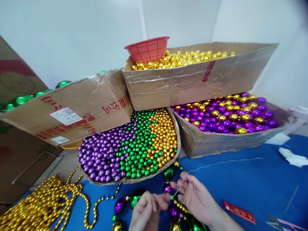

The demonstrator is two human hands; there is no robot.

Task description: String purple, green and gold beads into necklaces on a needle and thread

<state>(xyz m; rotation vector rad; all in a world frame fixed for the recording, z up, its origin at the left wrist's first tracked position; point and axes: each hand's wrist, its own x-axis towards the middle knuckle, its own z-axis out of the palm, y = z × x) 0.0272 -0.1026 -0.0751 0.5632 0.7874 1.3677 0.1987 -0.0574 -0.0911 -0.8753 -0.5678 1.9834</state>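
My left hand (pixel 146 210) is closed in a pinch, low in the middle of the view. My right hand (pixel 197 197), to its right, pinches a thin whitish cord (pixel 216 164) whose tail trails over the blue table. A short, pale, straight piece of the cord (pixel 177 192) spans the gap between both hands; whether it is doubled or a needle, I cannot tell. Beneath and behind the hands lies a string of large shiny beads, with a purple bead (pixel 119 205), a green bead (pixel 168 173) and gold ones. My hands partly cover it.
A shallow cardboard tray (pixel 179 141) holds small purple, green and gold beads. Around it stand a box of gold beads (pixel 187 86), a purple-and-gold bead box (pixel 204 142) and a green-ball box (pixel 79 109). Gold bead strands (pixel 45 202), a red packet (pixel 239 211) and scissors (pixel 281 224) lie nearby.
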